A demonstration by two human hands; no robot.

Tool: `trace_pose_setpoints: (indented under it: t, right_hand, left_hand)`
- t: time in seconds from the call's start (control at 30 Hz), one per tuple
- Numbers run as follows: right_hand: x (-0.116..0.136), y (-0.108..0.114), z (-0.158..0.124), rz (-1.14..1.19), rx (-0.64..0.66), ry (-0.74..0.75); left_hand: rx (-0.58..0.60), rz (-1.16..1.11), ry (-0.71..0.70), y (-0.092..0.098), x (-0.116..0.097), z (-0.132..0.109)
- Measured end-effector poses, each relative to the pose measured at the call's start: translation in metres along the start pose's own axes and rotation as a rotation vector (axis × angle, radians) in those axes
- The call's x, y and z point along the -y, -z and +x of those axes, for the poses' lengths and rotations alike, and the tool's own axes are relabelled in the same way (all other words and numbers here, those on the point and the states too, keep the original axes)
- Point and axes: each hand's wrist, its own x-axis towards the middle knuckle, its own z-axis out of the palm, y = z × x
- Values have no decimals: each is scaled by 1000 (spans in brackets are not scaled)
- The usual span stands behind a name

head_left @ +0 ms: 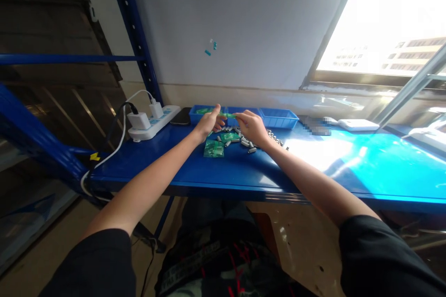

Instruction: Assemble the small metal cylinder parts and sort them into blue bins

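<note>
A small green plastic bag (pixel 230 115) stretches between my two hands above the blue table. My left hand (pixel 210 122) has its thumb raised, with its fingers curled at the bag's left end; their exact grip is partly hidden. At the other end, my right hand (pixel 251 125) pinches the bag between thumb and fingers. Below lie several small metal cylinders (pixel 245 143), loose on the table. A flat green bag (pixel 213 148) with metal pieces inside rests in front of them, and another green bag (pixel 228 137) lies among the cylinders.
Behind my hands stands a blue divided bin (pixel 279 119), with green bags in its left compartment. A dark phone (pixel 181 116) and a white power strip (pixel 155 124) with plugged-in chargers are on the left. A white flat device (pixel 358 125) sits at right on the blue table (pixel 156 162).
</note>
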Motion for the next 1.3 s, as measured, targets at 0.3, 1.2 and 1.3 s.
trace_pose_setpoints:
  t: [0.3,1.2,1.3]
  right_hand:
    - [9,-1,-6,381,41,-455]
    - [-1,3,-10,-25,19,-54]
    - [-1,4,-10,-62,61,-68]
  left_hand:
    - [-44,444,-548,-3,-5,-12]
    - [-473,183,51,50,0,57]
    - [-530,405,47,56,14,46]
